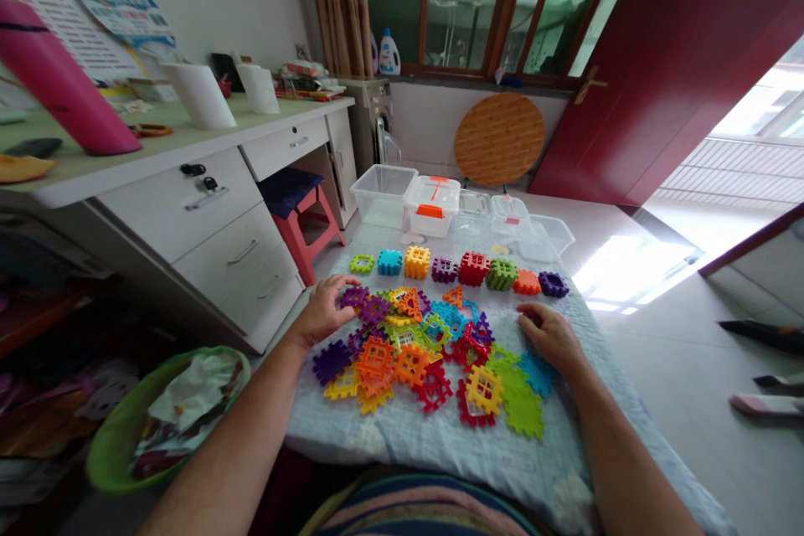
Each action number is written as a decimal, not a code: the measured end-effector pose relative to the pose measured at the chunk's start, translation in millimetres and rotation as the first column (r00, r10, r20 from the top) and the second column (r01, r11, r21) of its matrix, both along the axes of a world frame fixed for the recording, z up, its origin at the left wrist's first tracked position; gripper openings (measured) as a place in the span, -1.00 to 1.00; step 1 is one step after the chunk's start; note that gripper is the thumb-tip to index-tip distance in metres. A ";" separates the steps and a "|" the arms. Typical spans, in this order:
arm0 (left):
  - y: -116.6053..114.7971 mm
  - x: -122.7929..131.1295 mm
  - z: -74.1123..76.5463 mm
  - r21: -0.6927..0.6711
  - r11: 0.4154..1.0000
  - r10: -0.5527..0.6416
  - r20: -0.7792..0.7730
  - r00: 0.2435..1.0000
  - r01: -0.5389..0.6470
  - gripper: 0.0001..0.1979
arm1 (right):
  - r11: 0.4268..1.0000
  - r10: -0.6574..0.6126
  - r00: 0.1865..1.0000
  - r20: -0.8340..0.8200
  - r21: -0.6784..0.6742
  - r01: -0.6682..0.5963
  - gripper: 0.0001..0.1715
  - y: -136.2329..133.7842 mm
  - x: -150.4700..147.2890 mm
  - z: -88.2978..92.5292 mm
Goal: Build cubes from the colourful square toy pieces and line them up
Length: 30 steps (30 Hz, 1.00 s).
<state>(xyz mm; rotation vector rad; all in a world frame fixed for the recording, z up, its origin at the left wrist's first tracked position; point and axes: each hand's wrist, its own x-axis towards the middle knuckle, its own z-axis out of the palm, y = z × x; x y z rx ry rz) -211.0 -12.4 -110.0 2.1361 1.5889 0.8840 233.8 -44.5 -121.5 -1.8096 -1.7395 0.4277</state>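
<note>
Multicoloured plastic interlocking tiles lie in a loose heap on the cloth-covered table (pixel 389 444). My left hand (pixel 327 310) rests at the heap's left edge, thumb and fingers apart, right beside a purple tile (pixel 355 297); whether it touches that tile I cannot tell. At the right side, my right hand (pixel 554 337) is loosely curved with thumb and forefinger slightly apart and nothing seen between them. A blue tile (pixel 537 373) and a long lime-green tile (pixel 523 406) lie near it. Behind the heap runs a row of same-colour stacks, among them a red stack (pixel 474 268) and a yellow stack (pixel 417 262).
Clear plastic bins stand along the table's far end, including an open bin (pixel 384 197) and a lidded box (pixel 433 205) with orange latches. Left are a desk (pixel 207 209), a red stool (pixel 305 234) and a green basket (pixel 113 444). A red door (pixel 659 59) stands right.
</note>
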 end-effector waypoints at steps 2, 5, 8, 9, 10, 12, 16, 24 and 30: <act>2.2 0.0 -2.8 -0.031 0.999 0.007 -0.046 0.999 -0.008 -0.50 | 1.000 -0.001 1.000 0.000 0.000 0.001 -0.56 -0.5 -0.5 1.1; 4.6 0.4 -4.6 -0.074 0.997 -0.012 -0.087 0.996 0.006 -0.46 | 1.000 -0.001 1.000 0.001 -0.006 0.001 -0.56 -1.1 -1.3 2.9; 5.8 -0.6 -5.6 -0.073 0.997 -0.037 -0.061 0.997 0.033 -0.45 | 1.000 -0.002 1.000 0.007 -0.011 0.002 -0.56 -1.4 -1.9 4.1; 6.0 -1.3 -5.9 -0.065 0.997 -0.045 -0.038 0.998 0.042 -0.45 | 1.000 -0.003 1.000 0.008 -0.009 0.003 -0.57 -1.4 -1.9 4.2; 6.1 -2.1 -6.0 -0.058 0.997 -0.052 -0.008 0.999 0.052 -0.44 | 1.000 -0.005 1.000 0.006 -0.008 0.005 -0.57 -1.4 -1.9 4.2; 5.4 -3.3 -4.2 -0.046 0.997 -0.062 0.062 0.996 0.065 -0.42 | 1.000 -0.004 1.000 0.004 -0.008 0.004 -0.57 -1.3 -1.8 4.0; -0.2 0.3 10.6 -0.031 0.992 -0.117 0.097 0.988 0.120 -0.40 | 1.000 -0.004 1.000 0.012 -0.023 0.004 -0.54 -1.0 -1.6 3.8; -7.3 25.8 44.7 -0.152 0.890 -0.454 -0.208 0.866 0.430 -0.30 | 1.000 -0.003 1.000 0.004 0.002 0.003 -0.56 -0.6 -1.1 2.7; 1.5 28.0 56.4 -0.225 0.848 -0.526 -0.255 0.811 0.479 -0.26 | 1.000 0.004 1.000 0.000 -0.002 -0.004 -0.58 -0.3 1.2 0.3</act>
